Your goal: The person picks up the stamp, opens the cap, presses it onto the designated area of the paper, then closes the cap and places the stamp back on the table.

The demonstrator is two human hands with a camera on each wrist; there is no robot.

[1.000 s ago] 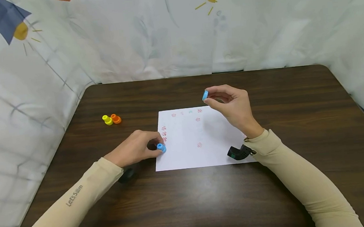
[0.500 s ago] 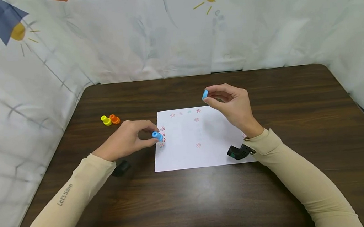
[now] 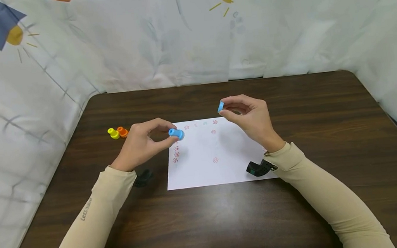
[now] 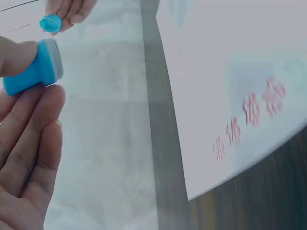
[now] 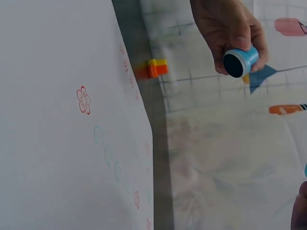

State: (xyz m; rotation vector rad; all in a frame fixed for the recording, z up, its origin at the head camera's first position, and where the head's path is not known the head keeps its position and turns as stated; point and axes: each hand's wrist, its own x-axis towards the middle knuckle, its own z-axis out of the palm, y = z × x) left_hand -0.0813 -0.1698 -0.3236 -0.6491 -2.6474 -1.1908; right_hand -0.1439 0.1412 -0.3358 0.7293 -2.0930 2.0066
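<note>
My left hand (image 3: 138, 144) pinches a small blue stamp (image 3: 176, 134) between thumb and fingers, above the far left corner of a white sheet of paper (image 3: 195, 175). In the right wrist view, the stamp (image 5: 240, 61) shows its dark round face, uncovered and tilted sideways. My right hand (image 3: 252, 119) grips a small blue cap (image 3: 220, 106) with thumb and fingertips, just beyond the paper's far edge. The left wrist view shows the hollow side of this cap (image 4: 50, 23). Red flower prints (image 3: 176, 154) run down the paper's left side, and more lie along its far edge.
A yellow stamp (image 3: 113, 133) and an orange stamp (image 3: 123, 132) stand together left of the paper, close to my left hand. All of it is on a dark wooden table (image 3: 227, 223). A printed white curtain (image 3: 125, 40) hangs behind the table and along its left side.
My left hand has lifted the blue stamp off the paper's left edge and moved it away from me, tilting it toward the right hand. A fresh red print shows there. The right hand hardly moved.
</note>
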